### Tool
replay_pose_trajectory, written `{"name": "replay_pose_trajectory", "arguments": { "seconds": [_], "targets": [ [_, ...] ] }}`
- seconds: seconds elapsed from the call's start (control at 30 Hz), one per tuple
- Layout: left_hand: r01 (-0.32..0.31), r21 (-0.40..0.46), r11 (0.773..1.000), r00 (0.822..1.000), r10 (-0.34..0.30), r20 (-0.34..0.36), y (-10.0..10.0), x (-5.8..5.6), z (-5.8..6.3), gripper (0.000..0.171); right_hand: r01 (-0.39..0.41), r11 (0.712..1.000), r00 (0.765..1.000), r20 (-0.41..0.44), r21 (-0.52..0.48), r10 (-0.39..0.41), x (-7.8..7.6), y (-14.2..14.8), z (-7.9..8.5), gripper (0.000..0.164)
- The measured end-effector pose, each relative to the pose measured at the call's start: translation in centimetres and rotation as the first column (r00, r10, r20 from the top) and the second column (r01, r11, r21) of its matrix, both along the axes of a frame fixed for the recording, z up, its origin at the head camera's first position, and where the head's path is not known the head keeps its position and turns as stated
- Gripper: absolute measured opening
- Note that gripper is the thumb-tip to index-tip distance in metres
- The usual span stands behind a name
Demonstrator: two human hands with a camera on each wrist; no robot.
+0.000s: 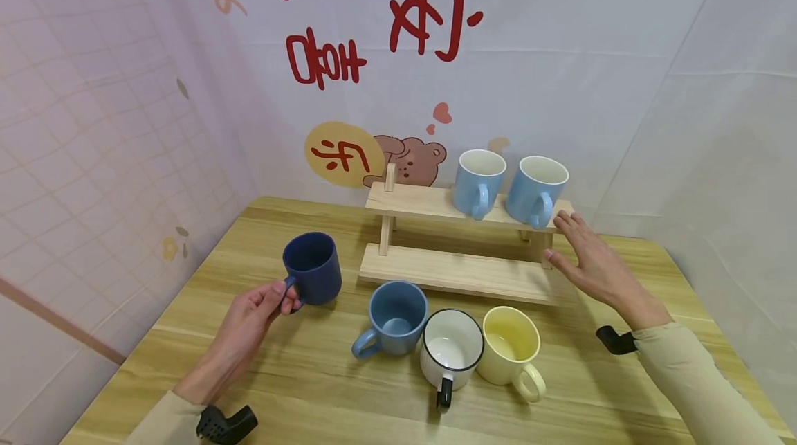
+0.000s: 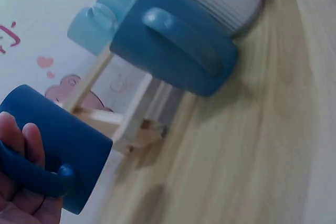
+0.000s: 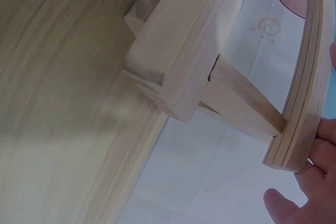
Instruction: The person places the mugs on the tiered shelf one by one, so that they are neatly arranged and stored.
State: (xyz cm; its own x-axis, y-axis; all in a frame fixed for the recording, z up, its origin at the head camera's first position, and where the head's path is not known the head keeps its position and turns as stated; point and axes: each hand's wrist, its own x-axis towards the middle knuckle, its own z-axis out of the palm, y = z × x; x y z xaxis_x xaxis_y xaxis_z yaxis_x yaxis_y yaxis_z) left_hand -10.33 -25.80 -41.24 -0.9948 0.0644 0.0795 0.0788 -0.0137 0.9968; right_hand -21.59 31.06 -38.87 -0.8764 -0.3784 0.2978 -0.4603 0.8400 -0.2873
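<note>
My left hand [image 1: 245,324] pinches the handle of a dark blue mug [image 1: 319,272] and holds it upright over the left part of the table. In the left wrist view, fingers [image 2: 34,142] pass through that handle. My right hand [image 1: 599,268] reaches to the right end of a two-tier wooden shelf [image 1: 423,201], thumb apart and fingers fairly straight. Its fingertips touch the upper board [image 3: 294,148] in the right wrist view. Two light blue mugs, one on the left [image 1: 471,185] and one on the right [image 1: 529,189], stand on that board, handles facing me.
In front of the shelf, a row on the wooden table [image 1: 336,403] holds a medium blue mug [image 1: 398,324], a white mug with a black rim [image 1: 445,365] and a yellow mug [image 1: 501,362]. The lower board [image 1: 436,268] is bare. A printed cloth [image 1: 529,78] hangs behind.
</note>
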Motion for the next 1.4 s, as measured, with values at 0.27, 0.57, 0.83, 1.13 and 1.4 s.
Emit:
{"name": "replay_pose_trajectory", "arguments": {
  "seconds": [0.27, 0.57, 0.83, 1.13, 1.4],
  "targets": [
    [-0.014, 0.032, 0.999, 0.997, 0.016, -0.074, 2.0, -0.7, 2.2, 0.041, 0.001, 1.0, 1.0, -0.008, 0.003, -0.001, 0.0, 0.1, -0.2, 0.077],
    [-0.044, 0.006, 0.999, 0.992, 0.045, -0.12, 4.5, -1.9, 4.7, 0.045, 0.0, 1.0, 1.0, -0.007, 0.011, 0.0, 0.0, 0.1, -0.1, 0.077],
    [-0.016, -0.022, 1.0, 0.992, 0.013, -0.122, 6.0, -3.5, 6.1, 0.046, 0.0, 1.0, 1.0, -0.008, 0.009, 0.0, 0.0, 0.0, 0.0, 0.077],
    [0.026, -0.017, 1.0, 0.991, -0.028, -0.134, 7.9, -5.3, 7.8, 0.042, -0.004, 1.0, 1.0, -0.02, 0.009, 0.004, -0.1, 0.2, 0.0, 0.078],
    [0.078, 0.027, 0.997, 0.989, -0.074, -0.125, 9.6, -7.5, 9.2, 0.038, 0.002, 1.0, 1.0, -0.005, 0.004, -0.002, -0.1, 0.2, -0.1, 0.079]
  ]
}}
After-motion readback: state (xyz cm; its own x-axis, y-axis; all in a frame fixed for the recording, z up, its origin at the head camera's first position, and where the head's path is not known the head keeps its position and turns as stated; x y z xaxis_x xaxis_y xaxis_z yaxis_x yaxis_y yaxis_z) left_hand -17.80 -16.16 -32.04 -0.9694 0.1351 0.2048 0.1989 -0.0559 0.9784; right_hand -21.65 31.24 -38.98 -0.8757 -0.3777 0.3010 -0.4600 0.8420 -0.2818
